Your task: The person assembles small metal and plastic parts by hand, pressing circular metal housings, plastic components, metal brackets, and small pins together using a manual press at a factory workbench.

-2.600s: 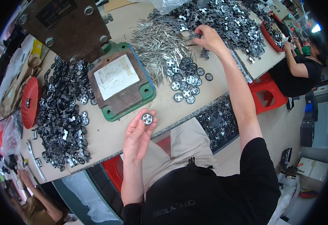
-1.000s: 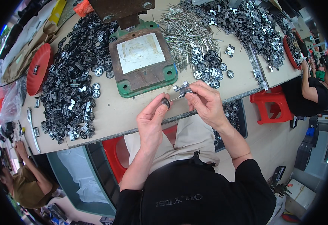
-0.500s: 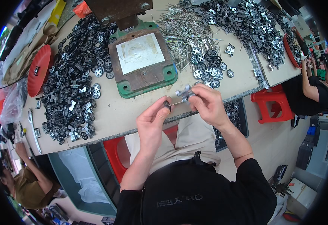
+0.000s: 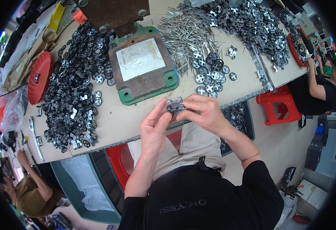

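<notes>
Over the table's front edge my two hands meet. My left hand (image 4: pixel 153 126) pinches a small black toy wheel (image 4: pixel 170 109) between thumb and fingers. A small grey bracket-like chassis part (image 4: pixel 175 102) lies right against the wheel, gripped by the thumb and fingers of my right hand (image 4: pixel 207 115). A thin metal axle pin, partly hidden by the fingers, shows at the lower side of the part. Beyond my hands stands a green press base (image 4: pixel 148 94) with a white pad (image 4: pixel 141 59) on top.
Left of the press lies a heap of wheels and chassis parts (image 4: pixel 70 99), with a red dish (image 4: pixel 39 78) and a wrench (image 4: pixel 36 140) beside it. Metal pins (image 4: pixel 183 38), loose wheels (image 4: pixel 210 74) and a chassis-part heap (image 4: pixel 252 30) lie to the right. A red stool (image 4: pixel 277 105) and other people flank the table.
My right hand has moved left and down, bringing the chassis part against the wheel in my left hand. The pin, bare between them before, is now mostly covered. The view has shifted slightly.
</notes>
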A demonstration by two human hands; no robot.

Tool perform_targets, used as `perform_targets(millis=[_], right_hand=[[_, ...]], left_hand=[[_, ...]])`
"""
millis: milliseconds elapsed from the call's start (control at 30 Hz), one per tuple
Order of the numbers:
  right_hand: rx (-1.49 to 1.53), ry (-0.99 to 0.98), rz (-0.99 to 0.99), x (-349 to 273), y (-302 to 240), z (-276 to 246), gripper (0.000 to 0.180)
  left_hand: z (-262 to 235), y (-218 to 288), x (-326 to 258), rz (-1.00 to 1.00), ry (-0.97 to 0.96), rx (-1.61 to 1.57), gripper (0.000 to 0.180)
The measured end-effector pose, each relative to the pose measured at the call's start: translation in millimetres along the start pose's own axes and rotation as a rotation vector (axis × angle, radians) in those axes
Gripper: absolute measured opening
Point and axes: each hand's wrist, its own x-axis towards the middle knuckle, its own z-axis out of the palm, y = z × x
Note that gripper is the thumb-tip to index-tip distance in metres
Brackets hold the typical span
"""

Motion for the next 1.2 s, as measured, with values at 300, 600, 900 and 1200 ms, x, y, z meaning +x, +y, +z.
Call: perform_targets(millis=[300, 600, 900, 1200], right_hand=[[-0.556, -0.179, -0.098, 91, 47, -49, 0.012], [-0.706, -0.407, 0.203, 93, 17, -71, 0.015], [-0.380, -0.169, 0.249, 63, -1, -56, 0.018], [0.374, 0.197, 0.350, 8, -8, 2, 0.018]], left_hand=[[-11, 4, 5, -0.144, -0.131, -0.163, 0.043], [-14, 10, 7, -0.170, -0.110, -0.183, 0.046], [-11, 3, 9, -0.134, -0.103, -0.233, 0.038], [-5, -3, 6, -0.055, -0.052, -0.234, 0.033]])
